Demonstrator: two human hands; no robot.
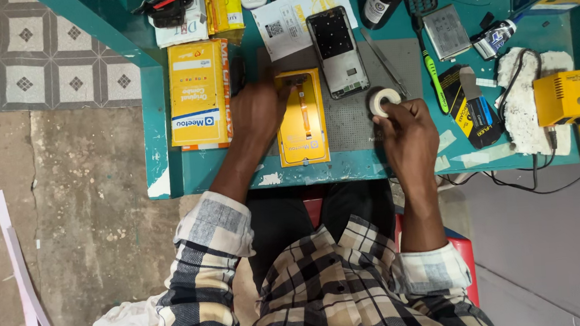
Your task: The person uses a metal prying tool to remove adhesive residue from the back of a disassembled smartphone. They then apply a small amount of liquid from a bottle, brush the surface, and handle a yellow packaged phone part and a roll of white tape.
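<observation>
Left hand was pressed flat, fingers loose, on the yellow phone screen part lying on the grey mat, while the right hand pinched a white tape roll just beside it, with an opened phone, tweezers, yellow box and soldering station crowding the teal surface.

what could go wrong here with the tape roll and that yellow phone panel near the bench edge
1. The yellow panel lies close to the bench's front edge, held only by the left hand; a nudge might slide it off.
2. The right hand holds the tape roll above the grey mat; loose tape could catch the orange flex strip.
3. The open phone frame sits just behind and could get knocked.
</observation>
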